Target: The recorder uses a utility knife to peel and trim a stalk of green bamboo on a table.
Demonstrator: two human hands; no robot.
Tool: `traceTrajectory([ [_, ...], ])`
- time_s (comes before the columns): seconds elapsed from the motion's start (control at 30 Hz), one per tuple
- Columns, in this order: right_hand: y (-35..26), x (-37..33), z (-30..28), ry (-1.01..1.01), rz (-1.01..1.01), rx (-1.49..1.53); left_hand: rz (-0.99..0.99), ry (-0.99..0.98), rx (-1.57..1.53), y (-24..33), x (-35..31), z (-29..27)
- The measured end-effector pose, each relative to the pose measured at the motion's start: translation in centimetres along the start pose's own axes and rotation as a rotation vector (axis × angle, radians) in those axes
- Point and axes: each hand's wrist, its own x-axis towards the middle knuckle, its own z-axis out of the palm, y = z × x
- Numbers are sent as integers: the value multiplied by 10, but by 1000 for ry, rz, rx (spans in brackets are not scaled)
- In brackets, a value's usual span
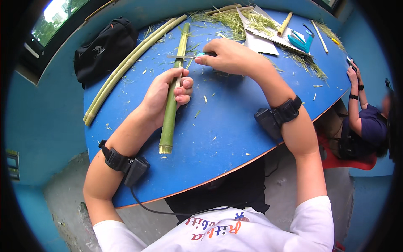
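My left hand (168, 90) is closed around the middle of a green bamboo stalk (168, 126), which lies lengthwise on the table with its cut end toward me. Above that grip the stalk's surface looks partly stripped to a paler green. In my right hand (231, 55) is a knife (189, 56) with a teal and black handle. Its thin blade lies across the stalk, just beyond my left fingers. Whether the edge has bitten into the stalk I cannot tell.
Two long pale bamboo poles (130, 63) lie left of the stalk, beside a black bag (105, 48). Green shavings (226, 25), white sheets (260, 44), a short bamboo piece (285, 24) and a teal tool (300, 42) are at the back. Another person (369, 126) sits at the right.
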Motion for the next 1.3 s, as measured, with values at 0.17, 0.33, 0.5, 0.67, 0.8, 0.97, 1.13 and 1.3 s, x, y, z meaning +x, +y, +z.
traceTrajectory([
  [0.17,-11,-6,-5,-97,-20,58,5,40,-61,0,-1,4],
  [0.33,-9,-2,6,21,-36,43,-20,10,37,0,1,-1],
  [0.5,-14,-2,7,76,-5,-17,-68,44,-10,3,2,1],
  [0.67,1,10,12,156,100,-11,-67,0,118,3,-1,2],
  [0.8,2,12,11,141,157,-10,-54,-12,134,2,-2,1],
  [0.97,6,10,8,185,180,-89,-6,-7,190,0,-2,3],
  [1.13,19,9,1,326,226,-36,0,-7,189,-1,-2,2],
  [1.3,21,9,7,294,202,-46,-5,-10,173,-1,-2,2],
])
